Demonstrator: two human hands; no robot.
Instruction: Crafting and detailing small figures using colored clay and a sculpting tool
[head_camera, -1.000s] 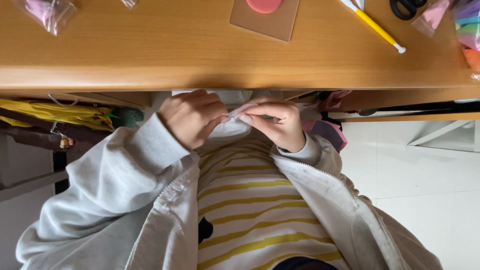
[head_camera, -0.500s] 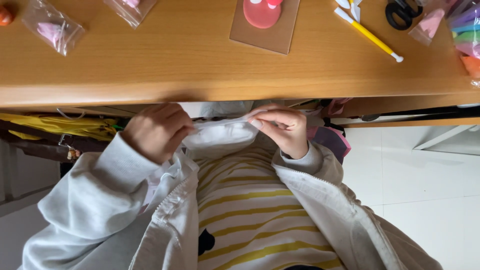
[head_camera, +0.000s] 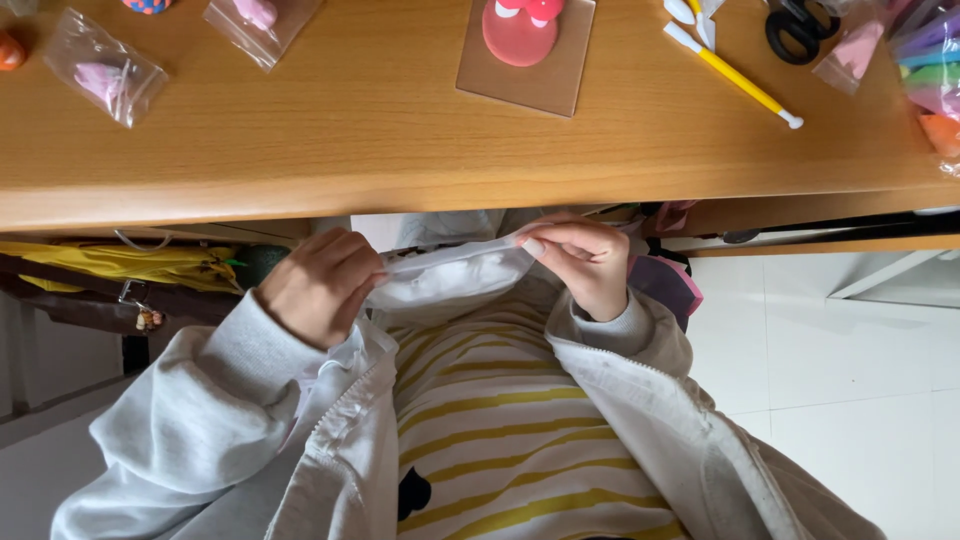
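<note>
Just below the edge of the wooden desk (head_camera: 380, 150), both my hands grip a clear plastic bag (head_camera: 450, 275) stretched between them over my lap. My left hand (head_camera: 320, 285) pinches the bag's left end with fingers curled in. My right hand (head_camera: 580, 262) pinches the bag's top edge at the right, thumb and forefinger together. The bag's contents are hard to make out. I wear a pale grey jacket over a yellow-striped shirt.
On the desk lie a tan mat with a pink clay shape (head_camera: 525, 35), small bags holding pink clay pieces (head_camera: 98, 78), a yellow-handled tool (head_camera: 735, 78), black scissors (head_camera: 795, 28) and coloured clay packs (head_camera: 935, 70). A yellow item (head_camera: 120, 262) sits on the shelf beneath.
My hands have moved apart, the left one going leftward, so the bag is stretched wider between them. The view has tilted toward the desk, showing more of it.
</note>
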